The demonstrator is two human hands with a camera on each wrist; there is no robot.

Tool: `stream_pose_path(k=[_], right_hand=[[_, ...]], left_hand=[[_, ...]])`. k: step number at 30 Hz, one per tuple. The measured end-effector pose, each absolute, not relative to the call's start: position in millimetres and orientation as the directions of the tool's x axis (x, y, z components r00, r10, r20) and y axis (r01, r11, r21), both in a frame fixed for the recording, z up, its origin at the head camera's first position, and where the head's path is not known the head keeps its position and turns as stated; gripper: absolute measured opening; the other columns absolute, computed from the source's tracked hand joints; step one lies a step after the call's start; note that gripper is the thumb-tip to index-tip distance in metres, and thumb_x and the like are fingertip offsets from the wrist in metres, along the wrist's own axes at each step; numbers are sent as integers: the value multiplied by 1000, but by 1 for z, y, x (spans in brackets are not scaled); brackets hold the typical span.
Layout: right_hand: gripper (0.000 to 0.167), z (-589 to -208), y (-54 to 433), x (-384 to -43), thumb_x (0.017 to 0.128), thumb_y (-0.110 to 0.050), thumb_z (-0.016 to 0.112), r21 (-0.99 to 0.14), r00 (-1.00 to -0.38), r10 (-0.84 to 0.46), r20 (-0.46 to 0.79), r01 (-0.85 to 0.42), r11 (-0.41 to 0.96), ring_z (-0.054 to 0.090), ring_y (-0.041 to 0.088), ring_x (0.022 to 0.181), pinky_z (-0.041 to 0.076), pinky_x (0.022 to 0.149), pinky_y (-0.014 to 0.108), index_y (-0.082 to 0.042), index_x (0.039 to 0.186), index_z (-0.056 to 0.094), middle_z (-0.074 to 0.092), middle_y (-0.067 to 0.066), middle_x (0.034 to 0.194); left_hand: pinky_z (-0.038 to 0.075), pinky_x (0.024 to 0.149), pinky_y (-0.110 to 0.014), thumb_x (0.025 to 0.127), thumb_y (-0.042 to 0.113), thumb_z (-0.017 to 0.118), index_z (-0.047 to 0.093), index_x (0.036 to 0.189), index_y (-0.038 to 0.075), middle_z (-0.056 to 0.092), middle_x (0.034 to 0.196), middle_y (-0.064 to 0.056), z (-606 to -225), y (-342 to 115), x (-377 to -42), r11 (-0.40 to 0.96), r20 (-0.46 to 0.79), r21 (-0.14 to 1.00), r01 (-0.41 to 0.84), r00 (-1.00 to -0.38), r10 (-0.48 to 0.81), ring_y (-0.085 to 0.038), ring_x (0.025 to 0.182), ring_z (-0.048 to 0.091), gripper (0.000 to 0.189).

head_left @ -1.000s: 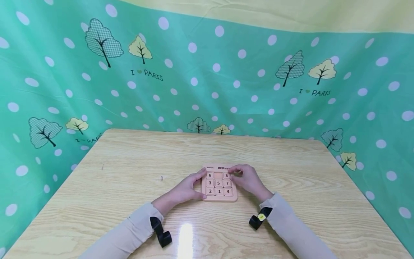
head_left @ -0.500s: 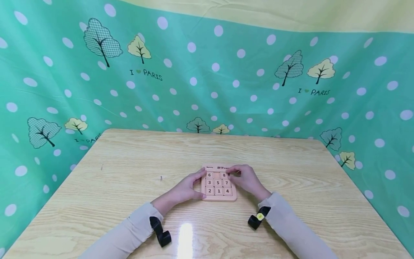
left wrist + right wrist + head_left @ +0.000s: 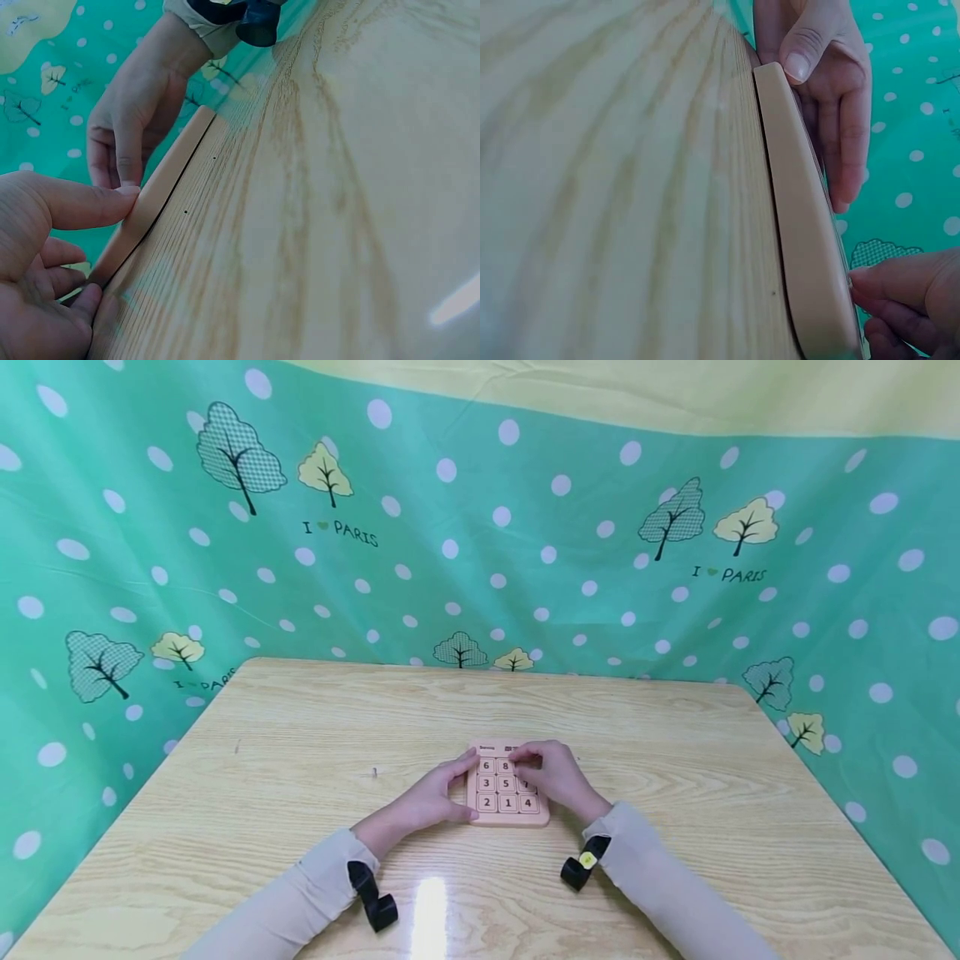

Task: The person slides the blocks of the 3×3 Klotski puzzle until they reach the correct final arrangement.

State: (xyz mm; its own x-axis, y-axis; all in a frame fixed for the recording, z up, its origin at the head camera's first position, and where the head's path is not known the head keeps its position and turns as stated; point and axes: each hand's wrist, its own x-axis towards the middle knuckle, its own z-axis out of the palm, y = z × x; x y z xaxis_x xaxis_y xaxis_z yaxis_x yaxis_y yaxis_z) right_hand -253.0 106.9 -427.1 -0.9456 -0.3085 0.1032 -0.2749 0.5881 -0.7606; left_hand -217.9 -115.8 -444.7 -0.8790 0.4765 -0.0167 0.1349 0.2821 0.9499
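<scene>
A pink sliding number puzzle (image 3: 510,822) lies flat on the wooden table, numbered tiles in rows. The left hand (image 3: 435,795) holds it by the left side, thumb at the near corner and index finger at the far one. At the top row, the right hand (image 3: 558,774) has its thumb and index finger bent together at the right side of the 8 tile (image 3: 505,767), which sits beside the 6 tile (image 3: 486,766). That hand covers the top right slot and part of the 7 tile. In the right wrist view, the puzzle's side (image 3: 802,202) appears edge-on between both hands.
The light wooden table (image 3: 300,718) stretches around the puzzle. Behind it hangs a green dotted curtain (image 3: 420,510) with printed trees. Both wrists carry black straps with cameras, the left one (image 3: 371,897) near a bright reflection.
The right hand has moved left along the top row, and the 8 tile has slid from the right slot to the middle one. The left hand stays in place.
</scene>
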Motion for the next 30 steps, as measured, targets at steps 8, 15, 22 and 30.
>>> stream_pose_path(k=[8,15,22,30], right_hand=[[21,-428,116,-250,81,-5,70,-768,-926,-364,97,-303,565,60,15,87,51,78,29,-6,102,71,69,6,103],[22,-429,132,-245,80,-9,73,-780,-925,-366,100,-302,549,55,15,82,46,73,26,-8,102,71,69,3,98],[23,-430,141,-241,79,-9,73,-784,-930,-361,62,-269,559,59,21,99,47,88,38,-9,102,71,69,4,107],[23,-429,144,-238,79,-9,73,-777,-930,-367,31,-253,576,58,21,103,46,88,37,-10,102,71,69,3,106]], left_hand=[[21,114,-40,72,-1,74,28,145,-4,13,156,-15,-445,-116,-217,262,-18,957,125,-875,484,-32,139,25,86],[21,114,-39,72,-3,74,28,144,-5,13,156,-14,-444,-116,-217,257,-21,959,118,-877,480,-32,139,25,86],[21,114,-39,71,-2,75,29,144,-4,14,156,-13,-444,-116,-217,263,-19,957,119,-882,471,-32,139,25,86],[20,114,-39,72,-2,74,29,145,-3,13,157,-13,-445,-116,-217,263,-23,958,119,-878,478,-31,140,23,86]])
